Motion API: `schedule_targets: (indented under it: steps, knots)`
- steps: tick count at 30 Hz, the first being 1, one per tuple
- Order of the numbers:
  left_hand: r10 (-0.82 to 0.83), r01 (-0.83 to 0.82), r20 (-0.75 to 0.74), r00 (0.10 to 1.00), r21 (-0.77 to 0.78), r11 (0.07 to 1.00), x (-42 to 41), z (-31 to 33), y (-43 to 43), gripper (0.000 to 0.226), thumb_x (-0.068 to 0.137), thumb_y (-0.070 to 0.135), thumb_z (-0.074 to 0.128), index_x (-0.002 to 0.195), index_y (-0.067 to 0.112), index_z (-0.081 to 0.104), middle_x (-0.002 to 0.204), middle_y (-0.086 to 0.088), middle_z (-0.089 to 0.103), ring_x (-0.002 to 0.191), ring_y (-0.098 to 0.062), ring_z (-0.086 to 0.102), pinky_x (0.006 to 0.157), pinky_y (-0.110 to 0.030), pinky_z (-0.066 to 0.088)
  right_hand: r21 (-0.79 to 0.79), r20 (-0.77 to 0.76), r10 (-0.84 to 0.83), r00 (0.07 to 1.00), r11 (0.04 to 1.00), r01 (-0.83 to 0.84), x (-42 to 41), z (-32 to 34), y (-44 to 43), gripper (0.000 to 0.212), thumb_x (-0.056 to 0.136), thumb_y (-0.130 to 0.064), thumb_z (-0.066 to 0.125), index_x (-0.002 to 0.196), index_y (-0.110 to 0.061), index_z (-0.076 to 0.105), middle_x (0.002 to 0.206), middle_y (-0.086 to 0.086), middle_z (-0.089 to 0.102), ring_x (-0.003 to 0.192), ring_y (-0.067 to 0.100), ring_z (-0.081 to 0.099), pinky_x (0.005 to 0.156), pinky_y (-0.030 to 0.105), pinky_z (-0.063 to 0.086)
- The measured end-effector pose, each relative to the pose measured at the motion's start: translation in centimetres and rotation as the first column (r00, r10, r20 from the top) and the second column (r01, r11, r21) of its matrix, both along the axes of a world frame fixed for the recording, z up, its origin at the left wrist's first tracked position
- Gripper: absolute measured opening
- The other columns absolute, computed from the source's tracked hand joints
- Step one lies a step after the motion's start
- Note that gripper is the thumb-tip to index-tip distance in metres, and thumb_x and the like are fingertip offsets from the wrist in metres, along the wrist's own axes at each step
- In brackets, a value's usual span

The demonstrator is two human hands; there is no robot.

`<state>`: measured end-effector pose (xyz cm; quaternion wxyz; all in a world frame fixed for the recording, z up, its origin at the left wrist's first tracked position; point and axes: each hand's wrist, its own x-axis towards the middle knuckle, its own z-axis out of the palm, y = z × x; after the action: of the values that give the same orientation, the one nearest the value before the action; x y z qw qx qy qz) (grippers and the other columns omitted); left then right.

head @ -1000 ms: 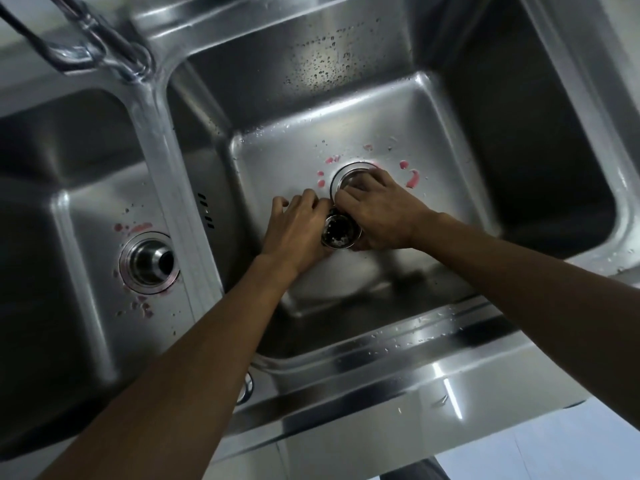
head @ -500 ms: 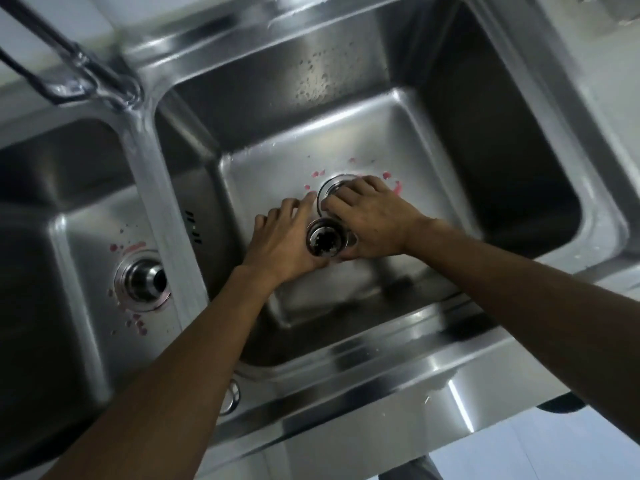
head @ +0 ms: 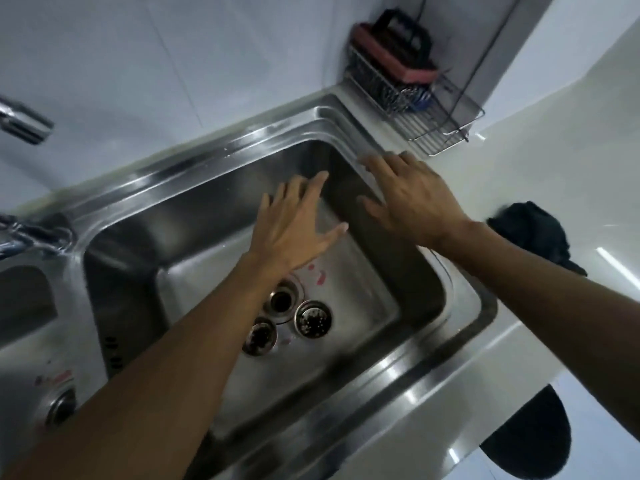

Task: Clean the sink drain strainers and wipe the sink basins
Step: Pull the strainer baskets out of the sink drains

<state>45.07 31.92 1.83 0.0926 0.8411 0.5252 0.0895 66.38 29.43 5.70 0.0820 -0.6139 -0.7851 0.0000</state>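
Glossy stainless-steel sink [head: 460, 336], metal strainers [head: 312, 323], wire rack [head: 446, 128], dark cloth [head: 533, 230].

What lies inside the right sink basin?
A strainer and a second strainer lie beside the open drain hole, with pink stains nearby. The left forearm covers part of the floor.

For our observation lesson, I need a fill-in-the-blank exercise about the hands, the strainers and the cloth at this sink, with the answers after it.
1. The left hand and the right hand hold nothing; both are ____.
2. Beside the uncovered drain hole, on the basin floor, lie ____ loose strainers.
3. The dark cloth lies on the ____, to the right of the basin.
Missing words: open; two; counter.
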Motion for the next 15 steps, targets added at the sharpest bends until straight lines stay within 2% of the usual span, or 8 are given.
schedule_targets:
  steps: [4,7,9,12,15]
  knots:
    - [-0.080,0.079,0.007,0.997,0.073,0.994,6.1,2.8,3.0,0.099,0.088,0.079,0.054,0.164,0.026,0.019,0.157,-0.014,0.039,0.142,-0.034,0.042,0.115,-0.053,0.036,0.120,0.048,-0.031,0.998,0.992,0.025,5.2,3.1,1.0,0.052,0.099,-0.047,0.052,0.142,-0.019,0.041,0.132,0.012,0.059,0.117,0.033,0.056,0.086,0.046,0.055]
    - [-0.134,0.136,-0.026,0.991,0.129,0.982,9.6,3.8,4.4,0.105,0.083,0.084,0.054,0.163,0.025,0.020,0.154,-0.014,0.041,0.141,-0.034,0.043,0.114,-0.053,0.038,0.186,0.110,-0.028,0.994,0.983,0.007,8.7,4.5,1.5,0.053,0.098,-0.046,0.058,0.139,-0.015,0.045,0.119,0.012,0.063,0.106,0.034,0.060,0.073,0.040,0.051]
    - [-0.148,0.150,-0.026,0.989,0.146,0.978,11.3,3.8,4.9,0.108,0.080,0.086,0.056,0.162,0.025,0.022,0.153,-0.012,0.041,0.140,-0.032,0.044,0.113,-0.052,0.038,0.215,0.133,-0.023,0.991,0.977,-0.006,10.9,5.0,1.5,0.061,0.094,-0.053,0.063,0.137,-0.013,0.047,0.114,0.011,0.063,0.101,0.033,0.060,0.068,0.037,0.048]
    - [-0.162,0.161,-0.006,0.987,0.164,0.973,13.5,3.1,5.1,0.112,0.076,0.090,0.056,0.162,0.024,0.023,0.152,-0.010,0.042,0.137,-0.031,0.045,0.112,-0.050,0.038,0.170,0.159,-0.056,0.986,0.985,0.028,14.1,4.7,1.6,0.082,0.085,-0.069,0.065,0.146,-0.019,0.043,0.114,0.008,0.061,0.102,0.032,0.058,0.066,0.043,0.054]
    - [-0.176,0.174,-0.006,0.984,0.154,0.973,15.0,1.9,5.1,0.115,0.077,0.090,0.054,0.163,0.022,0.021,0.153,-0.011,0.042,0.136,-0.030,0.045,0.111,-0.047,0.038,0.130,0.249,-0.072,0.966,0.991,0.040,16.3,3.3,2.1,0.086,0.084,-0.061,0.073,0.155,-0.026,0.037,0.115,0.011,0.059,0.101,0.033,0.056,0.063,0.039,0.048]
